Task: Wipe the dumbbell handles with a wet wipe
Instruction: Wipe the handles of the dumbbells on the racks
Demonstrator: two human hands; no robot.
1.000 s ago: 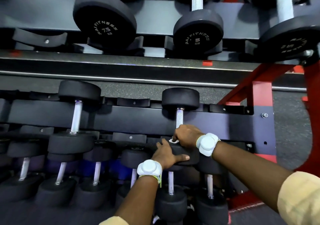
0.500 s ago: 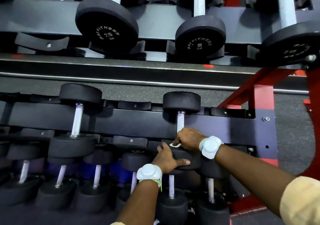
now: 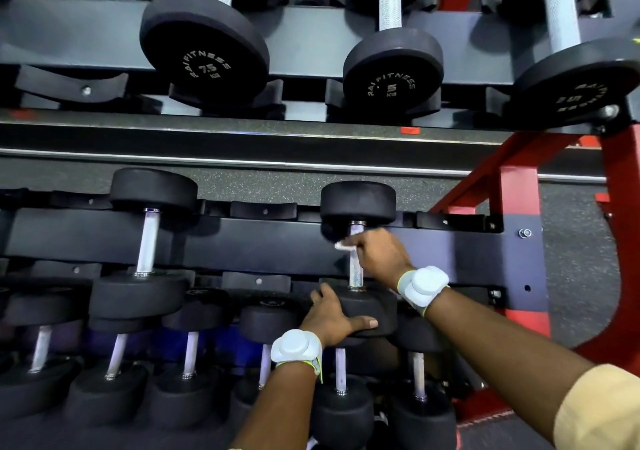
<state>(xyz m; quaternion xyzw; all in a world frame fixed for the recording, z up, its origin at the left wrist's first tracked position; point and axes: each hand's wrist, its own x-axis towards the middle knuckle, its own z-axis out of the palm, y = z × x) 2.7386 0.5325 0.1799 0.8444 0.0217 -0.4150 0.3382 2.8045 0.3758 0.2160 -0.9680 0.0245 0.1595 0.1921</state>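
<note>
A black dumbbell (image 3: 358, 201) lies on the middle shelf of the rack, its silver handle (image 3: 355, 273) running toward me. My right hand (image 3: 379, 254) is wrapped around the upper part of that handle, near the far head, with a white wet wipe (image 3: 343, 245) sticking out on the left of my fingers. My left hand (image 3: 330, 316) grips the near head (image 3: 372, 307) of the same dumbbell, thumb across its front. Both wrists carry white bands.
Another dumbbell (image 3: 149, 238) lies to the left on the same shelf. Several smaller dumbbells (image 3: 189, 359) fill the bottom row. Larger ones marked 7.5 (image 3: 204, 49) and 5 (image 3: 393, 66) sit above. The red rack frame (image 3: 512, 207) stands at the right.
My right hand has slid with the wipe up the handle, from near the close head toward the far head. The left hand stays on the near head.
</note>
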